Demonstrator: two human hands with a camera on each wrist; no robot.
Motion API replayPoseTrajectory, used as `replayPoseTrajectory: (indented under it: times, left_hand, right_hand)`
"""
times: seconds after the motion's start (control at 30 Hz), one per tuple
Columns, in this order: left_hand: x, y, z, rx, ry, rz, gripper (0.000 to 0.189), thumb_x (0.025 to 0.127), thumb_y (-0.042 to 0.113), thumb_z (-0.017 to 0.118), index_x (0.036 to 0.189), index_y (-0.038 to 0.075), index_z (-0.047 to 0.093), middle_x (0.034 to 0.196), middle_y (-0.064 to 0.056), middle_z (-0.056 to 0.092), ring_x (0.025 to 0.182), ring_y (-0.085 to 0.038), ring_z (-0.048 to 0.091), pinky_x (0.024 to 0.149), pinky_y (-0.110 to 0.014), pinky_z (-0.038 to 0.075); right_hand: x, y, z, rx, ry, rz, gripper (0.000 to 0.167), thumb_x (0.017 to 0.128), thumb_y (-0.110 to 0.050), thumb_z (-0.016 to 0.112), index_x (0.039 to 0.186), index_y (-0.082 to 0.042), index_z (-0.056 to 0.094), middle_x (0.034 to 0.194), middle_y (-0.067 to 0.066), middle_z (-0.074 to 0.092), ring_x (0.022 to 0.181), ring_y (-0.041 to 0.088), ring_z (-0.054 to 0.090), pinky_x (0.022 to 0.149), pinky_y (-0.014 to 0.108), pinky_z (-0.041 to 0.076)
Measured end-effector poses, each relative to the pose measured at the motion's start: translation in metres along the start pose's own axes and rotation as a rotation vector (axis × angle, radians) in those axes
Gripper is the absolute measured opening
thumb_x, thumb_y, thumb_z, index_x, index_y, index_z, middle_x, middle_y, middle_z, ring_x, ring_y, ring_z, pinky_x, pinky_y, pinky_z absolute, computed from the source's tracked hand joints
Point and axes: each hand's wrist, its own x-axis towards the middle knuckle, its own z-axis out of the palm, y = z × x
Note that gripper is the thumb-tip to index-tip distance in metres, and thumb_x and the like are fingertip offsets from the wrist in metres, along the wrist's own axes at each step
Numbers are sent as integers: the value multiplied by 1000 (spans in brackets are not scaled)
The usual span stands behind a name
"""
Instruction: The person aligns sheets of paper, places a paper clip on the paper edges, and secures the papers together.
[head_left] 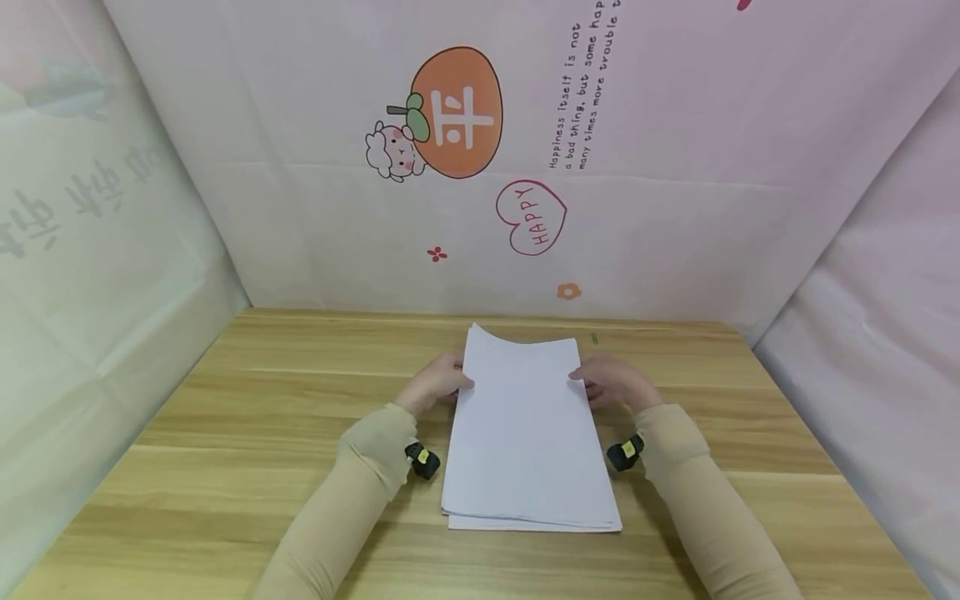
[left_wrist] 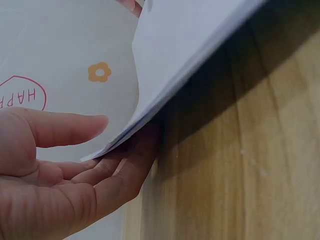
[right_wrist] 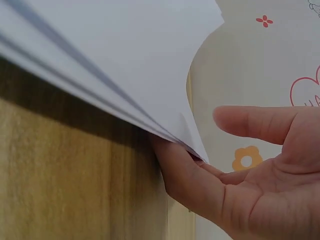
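A stack of white paper sheets (head_left: 528, 433) spans the space between both hands, its far edge bowed and its side edges raised over the wooden table. My left hand (head_left: 437, 382) holds the left edge, fingers curled beneath the sheets in the left wrist view, where the thumb (left_wrist: 75, 129) stands above them. On the opposite edge, my right hand (head_left: 617, 382) holds the stack the same way, with its fingers under the paper and the thumb (right_wrist: 255, 121) above. The fingertips are hidden below the sheets. Layers of the stack spread slightly apart at the near end.
The wood-grain table (head_left: 247, 433) extends to both sides of the paper. Behind it rises a white printed backdrop (head_left: 660, 242), and pale cloth walls flank the left and right. A small green mark (head_left: 595, 338) lies near the table's far edge.
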Motion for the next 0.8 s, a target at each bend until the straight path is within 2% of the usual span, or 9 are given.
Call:
replayPoseTrajectory:
  times: [0.17,0.33,0.57,0.8]
  left_hand:
    - [-2,-1,-1,36,-6,24,51,79,-5,53,129,-8,49,124,-21,58,106,-30,58,90,-41,50]
    - [-2,-3,-2,80,-3,43,55,78,-9,49,133,-6,46,129,-20,56,114,-31,55,96,-43,47]
    - [-3,-4,-4,107,25,42,49,79,-7,53,127,-7,51,124,-19,58,107,-28,57,94,-43,47]
    - [-4,-4,-5,104,35,27,45,82,-5,55,127,-7,53,124,-20,59,109,-30,57,95,-42,48]
  right_hand:
    - [-1,1,0,46,-51,-23,45,94,-10,52,128,14,36,108,19,53,87,22,59,74,33,54]
    - [1,2,-2,55,-94,-26,40,93,-7,52,126,14,41,102,13,58,86,18,60,73,31,53]
    - [6,7,-2,23,-100,-57,45,90,2,55,130,15,40,103,14,61,87,18,61,78,32,54]
    - [8,9,0,17,-91,-62,41,89,2,55,126,14,41,105,15,60,87,18,61,78,33,53]
